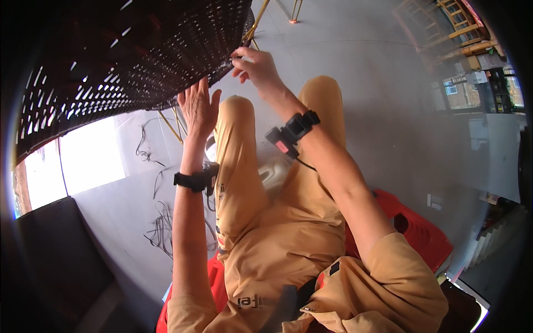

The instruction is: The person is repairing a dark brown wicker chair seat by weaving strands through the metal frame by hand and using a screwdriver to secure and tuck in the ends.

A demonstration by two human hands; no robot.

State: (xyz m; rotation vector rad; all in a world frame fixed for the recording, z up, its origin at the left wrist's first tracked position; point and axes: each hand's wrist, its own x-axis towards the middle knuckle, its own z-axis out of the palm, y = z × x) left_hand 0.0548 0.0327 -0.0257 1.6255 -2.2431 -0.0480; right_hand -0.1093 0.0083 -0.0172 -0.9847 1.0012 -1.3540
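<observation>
Right hand (256, 67): thumb and forefinger drawn narrow at the right-hand end of the dark woven piece's (147, 58) rim; whether a strand is pinched there cannot be told. Left hand (199, 114): fingers extended, thumb apart, fingertips at the near edge of the same rim, apparently steadying rather than gripping. The piece fills the upper left, above the knees. Risk: with no clasp seen from the left, a hard pull could tilt the piece. Beyond, loose black strands (160, 230) lie tangled on the floor (388, 89); they could snag a foot.
</observation>
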